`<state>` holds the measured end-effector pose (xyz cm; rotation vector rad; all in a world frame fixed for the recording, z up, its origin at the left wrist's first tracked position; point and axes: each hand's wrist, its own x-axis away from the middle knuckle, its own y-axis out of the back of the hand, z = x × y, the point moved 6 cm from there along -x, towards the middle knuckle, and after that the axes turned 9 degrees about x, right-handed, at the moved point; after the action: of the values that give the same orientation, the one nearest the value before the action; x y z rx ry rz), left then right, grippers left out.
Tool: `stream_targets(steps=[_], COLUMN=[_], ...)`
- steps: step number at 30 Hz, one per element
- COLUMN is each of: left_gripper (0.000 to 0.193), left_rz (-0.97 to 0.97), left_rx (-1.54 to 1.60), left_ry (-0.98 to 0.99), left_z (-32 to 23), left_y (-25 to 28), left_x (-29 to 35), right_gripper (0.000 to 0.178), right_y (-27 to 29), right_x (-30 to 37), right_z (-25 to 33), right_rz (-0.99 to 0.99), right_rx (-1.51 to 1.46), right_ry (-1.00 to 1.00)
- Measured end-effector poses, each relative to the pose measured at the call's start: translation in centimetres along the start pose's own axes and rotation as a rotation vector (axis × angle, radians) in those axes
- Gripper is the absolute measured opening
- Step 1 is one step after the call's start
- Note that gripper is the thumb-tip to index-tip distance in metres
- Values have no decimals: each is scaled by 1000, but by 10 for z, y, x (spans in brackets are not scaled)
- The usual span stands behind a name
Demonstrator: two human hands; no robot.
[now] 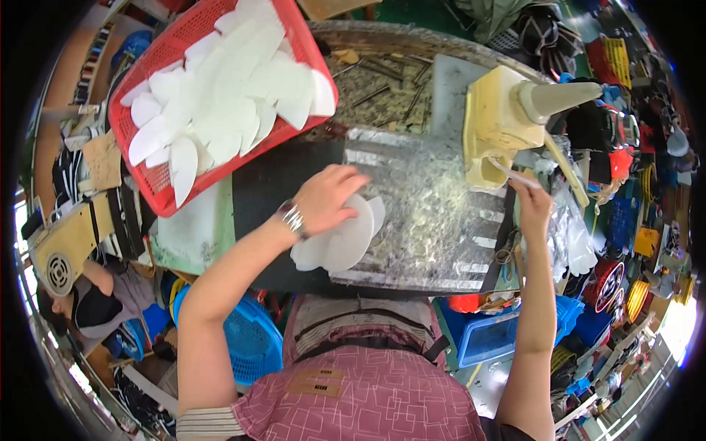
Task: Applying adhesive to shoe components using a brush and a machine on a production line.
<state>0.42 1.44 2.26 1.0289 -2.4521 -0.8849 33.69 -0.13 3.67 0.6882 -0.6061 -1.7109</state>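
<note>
Near: blue baskets (250,342) under the bench edge, another person (92,294) low at left. L hand (323,200) lies flat, fingers spread, pressing white cut pieces (340,239) (approx 3, overlapping) onto a scuffed metal plate (426,213). R hand (531,206) pinched shut on a thin brush (513,175), tip by the cream glue pot (491,121). Far: 1 red crate (151,173) heaped w/ white pieces, too many to count. Cluttered workshop beyond.
</note>
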Motion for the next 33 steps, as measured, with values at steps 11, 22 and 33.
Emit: stream_targets(steps=[11, 22, 33], left_gripper=[9, 6, 11], left_rz=[-54, -19, -13], left_rx=[170, 281, 116], left_ry=[165, 274, 194], left_z=[23, 26, 38], left_y=[-2, -47, -48], left_x=[-27, -85, -113], right_gripper=[11, 20, 17], right_y=[-4, -85, -89], right_x=[58, 66, 5], right_z=[-20, 76, 61], right_rz=[-43, 720, 404], right_rx=[-838, -263, -170], right_ry=[-507, -69, 17])
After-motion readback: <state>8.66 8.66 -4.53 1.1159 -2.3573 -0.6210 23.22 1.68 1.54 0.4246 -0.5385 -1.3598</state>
